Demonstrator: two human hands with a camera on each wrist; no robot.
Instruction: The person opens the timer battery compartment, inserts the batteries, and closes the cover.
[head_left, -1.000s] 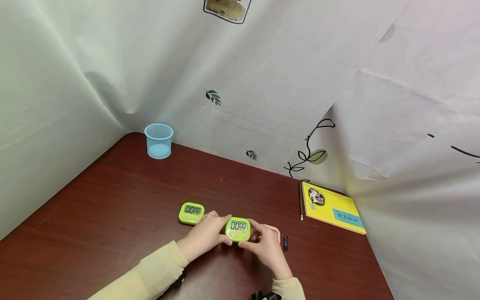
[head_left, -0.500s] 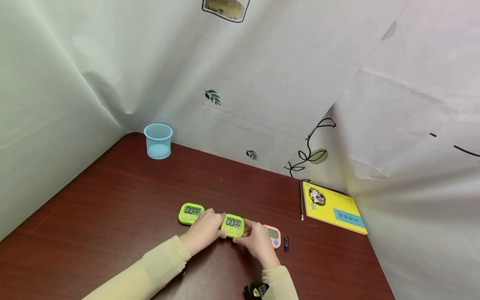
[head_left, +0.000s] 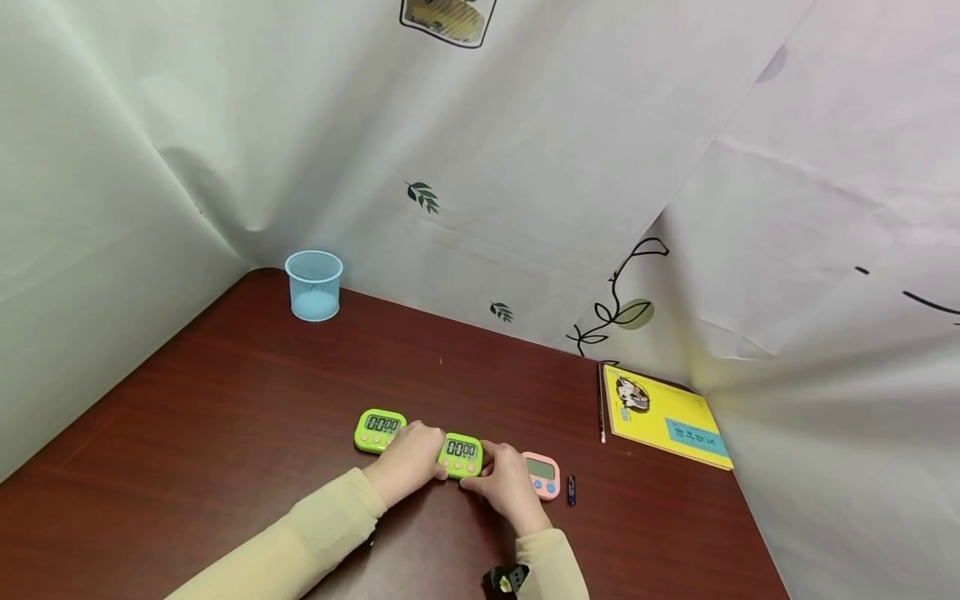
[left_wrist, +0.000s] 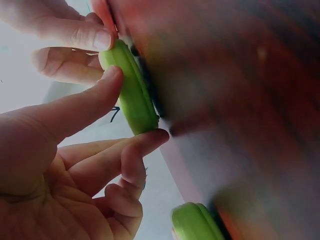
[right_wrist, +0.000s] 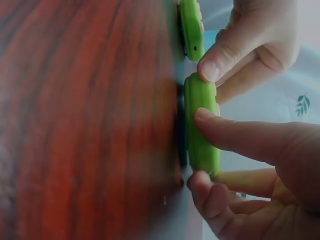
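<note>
Both hands grip one green digital timer (head_left: pixel 460 456), reading 00:00, from its two sides. My left hand (head_left: pixel 408 462) pinches its left side between thumb and fingers; my right hand (head_left: pixel 510 487) pinches its right side. In the right wrist view the held timer (right_wrist: pixel 202 125) is seen edge-on, at or just above the tabletop; I cannot tell whether it touches. A second green timer (head_left: pixel 378 427) lies on the table just left, partly hidden by the left hand. Beside the right hand lies a pink timer (head_left: pixel 543 477) with blue buttons.
A small dark battery (head_left: pixel 572 490) lies right of the pink timer. A yellow book (head_left: pixel 667 415) and a pencil (head_left: pixel 602 404) are at the right back. A blue mesh basket (head_left: pixel 314 287) stands at the far left corner. Pale patterned cloth (head_left: pixel 480 167) rises behind the brown table (head_left: pixel 225 400).
Both hands have moved the held green timer left, towards the second green timer. The pink timer, mostly covered by the right hand before, now shows more fully.
</note>
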